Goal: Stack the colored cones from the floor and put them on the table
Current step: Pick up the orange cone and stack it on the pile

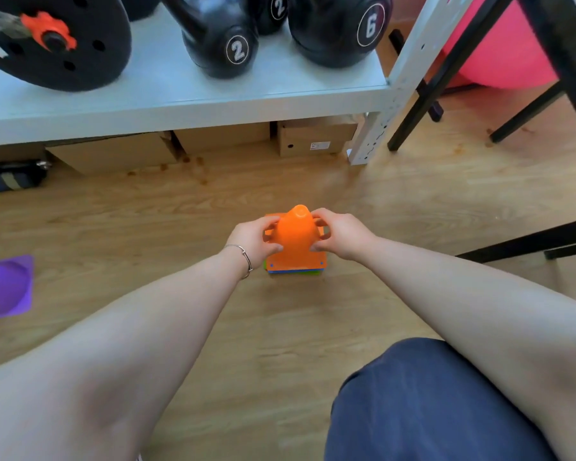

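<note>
Head view, only cam. Stack of coloured plastic cones (pixel 295 247) is seen upright on the light wood-plank floor (pixel 180 211), approx. centre of frame. The top orange plastic cone (pixel 296 232) is nested over the others; blue and green base edges (pixel 295 271) are visible just beneath its square base, at the near side. Count of lower cones cannot be told.

Left hand (pixel 251 239) is closed round the left flank of the orange cone, thumb at the near side, fingers wrapped to the far side. A thin silver bracelet (pixel 245 261) is noted on that wrist. Right hand (pixel 338 232) is closed on the right flank, thumb near, fingers curled at the far side. Both grips are shut on the cone body, well above its base. Whether the stack base is touching the floor or lifted slightly cannot be told.

A purple plastic cone (pixel 5 287) is seen lying on the floor at the left edge, well apart from the stack, hollow side toward cam.

Behind the stack: pale grey metal shelf (pixel 180 94), carrying black kettlebells (pixel 220 41) marked 2 and 6, plus a black weight plate w/ orange collar (pixel 52 31). Brown cardboard boxes (pixel 313 138) are stored under the shelf. Black metal frame legs (pixel 446 71) and a pink exercise ball (pixel 499 51) are noted at upper right. A knee in dark blue fabric (pixel 429 404) occupies lower right.
</note>
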A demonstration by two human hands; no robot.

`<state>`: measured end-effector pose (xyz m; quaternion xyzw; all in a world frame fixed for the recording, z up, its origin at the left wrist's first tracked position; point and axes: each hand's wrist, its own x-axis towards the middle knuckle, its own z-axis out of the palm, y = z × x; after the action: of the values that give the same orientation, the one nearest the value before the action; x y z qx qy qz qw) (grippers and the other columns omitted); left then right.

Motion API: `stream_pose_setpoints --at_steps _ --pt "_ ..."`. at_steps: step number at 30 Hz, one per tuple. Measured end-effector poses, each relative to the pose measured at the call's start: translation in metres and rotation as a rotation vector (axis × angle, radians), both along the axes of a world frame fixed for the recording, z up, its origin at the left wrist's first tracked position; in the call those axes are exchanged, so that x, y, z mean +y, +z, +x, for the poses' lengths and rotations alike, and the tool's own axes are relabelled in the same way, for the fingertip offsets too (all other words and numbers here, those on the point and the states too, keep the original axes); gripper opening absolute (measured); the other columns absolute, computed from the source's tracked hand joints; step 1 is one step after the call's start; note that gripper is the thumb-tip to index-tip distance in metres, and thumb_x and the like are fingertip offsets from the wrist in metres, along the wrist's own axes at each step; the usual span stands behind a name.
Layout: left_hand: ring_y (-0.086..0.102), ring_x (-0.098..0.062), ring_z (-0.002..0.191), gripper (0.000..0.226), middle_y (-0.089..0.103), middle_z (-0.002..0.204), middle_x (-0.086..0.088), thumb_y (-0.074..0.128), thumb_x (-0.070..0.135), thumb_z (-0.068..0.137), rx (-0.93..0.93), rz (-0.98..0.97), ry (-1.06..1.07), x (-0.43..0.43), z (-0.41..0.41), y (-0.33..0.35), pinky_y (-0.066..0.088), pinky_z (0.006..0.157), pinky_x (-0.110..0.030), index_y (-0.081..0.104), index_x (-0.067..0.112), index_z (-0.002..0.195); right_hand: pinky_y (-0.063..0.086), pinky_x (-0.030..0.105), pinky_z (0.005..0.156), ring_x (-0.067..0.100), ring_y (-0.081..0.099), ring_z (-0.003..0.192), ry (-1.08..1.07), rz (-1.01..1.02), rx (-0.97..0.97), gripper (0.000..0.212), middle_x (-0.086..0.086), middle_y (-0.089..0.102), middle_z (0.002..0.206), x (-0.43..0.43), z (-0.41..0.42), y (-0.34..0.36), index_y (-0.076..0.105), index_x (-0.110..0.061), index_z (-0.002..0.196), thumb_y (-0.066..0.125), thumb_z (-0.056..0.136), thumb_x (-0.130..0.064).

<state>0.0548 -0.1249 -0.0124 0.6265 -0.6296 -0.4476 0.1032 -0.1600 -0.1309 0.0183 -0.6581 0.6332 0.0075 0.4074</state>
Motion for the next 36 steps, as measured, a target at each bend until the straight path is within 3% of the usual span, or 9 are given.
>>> stream_pose_setpoints --at_steps 7,27,32,36 --pt "0.066 -0.011 0.106 0.066 0.068 0.12 0.005 0.08 0.017 0.07 -0.046 0.034 -0.026 -0.009 -0.003 -0.018 0.052 0.096 -0.031 0.056 0.029 0.13 0.051 0.034 0.096 0.02 0.066 0.106 -0.081 0.042 -0.067 0.076 0.0 0.062 0.132 0.002 -0.002 -0.023 0.05 -0.027 0.136 0.085 0.07 -0.023" --pt "0.068 -0.014 0.101 0.063 0.071 0.113 0.0 0.079 0.025 0.072 -0.113 0.049 -0.08 -0.013 0.001 -0.026 0.051 0.093 -0.032 0.055 0.033 0.13 0.05 0.038 0.1 0.022 0.064 0.112 -0.063 0.093 -0.039 0.091 0.006 0.064 0.128 -0.008 -0.004 -0.052 0.047 -0.028 0.142 0.089 0.062 -0.031" --pt "0.065 -0.019 0.106 0.065 0.067 0.12 -0.001 0.077 0.026 0.073 -0.155 0.068 -0.12 -0.014 -0.001 -0.022 0.051 0.094 -0.037 0.05 0.03 0.133 0.051 0.04 0.098 0.027 0.062 0.115 -0.01 0.076 0.036 0.091 0.007 0.063 0.13 -0.008 -0.002 -0.046 0.042 -0.029 0.144 0.087 0.066 -0.035" --pt "0.057 -0.028 0.114 0.066 0.057 0.129 -0.006 0.068 0.031 0.083 -0.326 0.07 -0.272 -0.014 -0.004 -0.013 0.049 0.093 -0.042 0.036 0.028 0.14 0.051 0.039 0.087 0.033 0.058 0.115 0.215 0.017 0.263 0.082 0.011 0.06 0.128 -0.012 -0.002 -0.029 0.031 -0.025 0.149 0.076 0.08 -0.03"
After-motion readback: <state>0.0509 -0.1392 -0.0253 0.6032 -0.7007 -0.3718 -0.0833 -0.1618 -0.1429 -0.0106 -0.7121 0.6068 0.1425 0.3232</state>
